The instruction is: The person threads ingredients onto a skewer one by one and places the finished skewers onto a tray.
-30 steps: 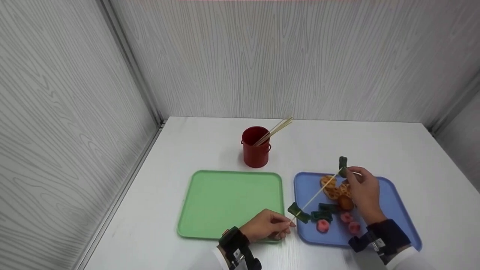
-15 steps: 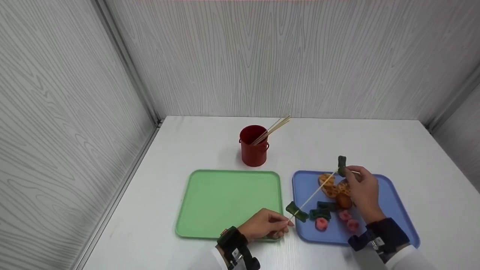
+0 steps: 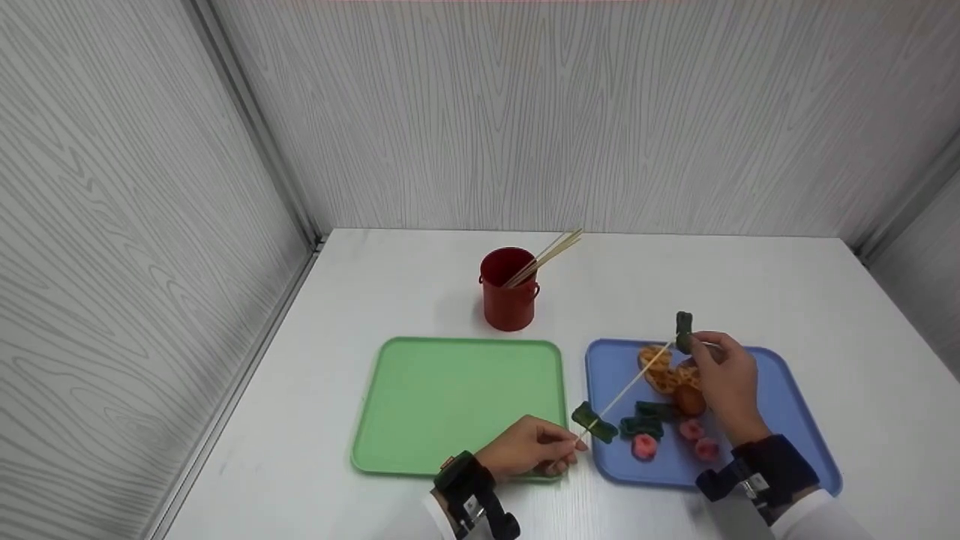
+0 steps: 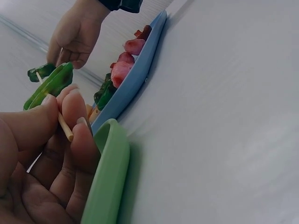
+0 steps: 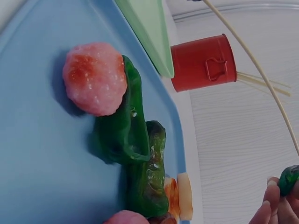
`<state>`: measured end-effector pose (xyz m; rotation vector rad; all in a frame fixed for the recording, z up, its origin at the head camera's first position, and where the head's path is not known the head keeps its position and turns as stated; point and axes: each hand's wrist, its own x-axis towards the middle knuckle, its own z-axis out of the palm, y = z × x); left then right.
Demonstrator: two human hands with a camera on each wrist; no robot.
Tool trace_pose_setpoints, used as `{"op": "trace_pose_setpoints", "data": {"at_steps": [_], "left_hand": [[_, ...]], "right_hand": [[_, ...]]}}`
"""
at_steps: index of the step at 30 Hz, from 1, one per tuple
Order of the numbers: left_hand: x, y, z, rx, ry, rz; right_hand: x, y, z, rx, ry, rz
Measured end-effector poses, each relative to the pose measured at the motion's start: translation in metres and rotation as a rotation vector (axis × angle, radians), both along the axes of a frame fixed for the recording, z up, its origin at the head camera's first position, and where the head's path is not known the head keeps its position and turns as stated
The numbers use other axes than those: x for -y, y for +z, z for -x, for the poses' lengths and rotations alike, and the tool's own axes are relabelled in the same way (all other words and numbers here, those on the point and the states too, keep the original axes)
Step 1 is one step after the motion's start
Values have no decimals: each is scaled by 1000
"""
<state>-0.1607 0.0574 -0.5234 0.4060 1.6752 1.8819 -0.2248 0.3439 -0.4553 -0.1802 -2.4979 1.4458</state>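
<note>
My left hand (image 3: 525,450) pinches the lower end of a thin bamboo skewer (image 3: 634,382) between thumb and fingers. Just above those fingertips, a green pepper piece (image 3: 595,422) is threaded on the skewer. At the far end, my right hand (image 3: 727,382) pinches a second green pepper piece (image 3: 683,330), where the skewer meets it; a pale tip shows beyond, beside the fingers. The skewer slants up over the blue tray (image 3: 784,420). In the right wrist view it looks bowed, leading to the pepper piece (image 5: 288,179) at the fingertips.
On the blue tray lie pink meatballs (image 3: 644,447), more green peppers (image 3: 642,428), a brown ball (image 3: 689,400) and tan lattice-patterned slices (image 3: 655,364). A green tray (image 3: 457,397) stands left of it. Behind is a red bucket (image 3: 509,304) with several skewers (image 3: 551,255).
</note>
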Motion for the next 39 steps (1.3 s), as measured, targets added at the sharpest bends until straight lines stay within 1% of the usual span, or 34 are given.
{"op": "trace_pose_setpoints", "data": {"at_steps": [7, 12, 15, 19, 21, 24, 32, 39], "left_hand": [[-2, -2, 0, -1, 12, 0], [-1, -1, 0, 16, 0, 0], [0, -1, -1, 10, -7, 1], [-1, 0, -1, 6, -6, 8], [-1, 1, 0, 18, -4, 15], [-1, 2, 0, 34, 2, 27], [-1, 9, -1, 88, 50, 40], [0, 11, 1, 50, 43, 72]], "right_hand": [[-2, 0, -2, 30, 4, 4], [-3, 0, -2, 27, 1, -9], [-3, 0, -2, 32, -2, -14], [-2, 2, -3, 47, 9, -5], [-1, 2, -3, 47, 16, -2], [-1, 2, -2, 25, 22, -1], [-4, -1, -1, -60, 25, -62], [-4, -4, 0, -122, 27, -101]]}}
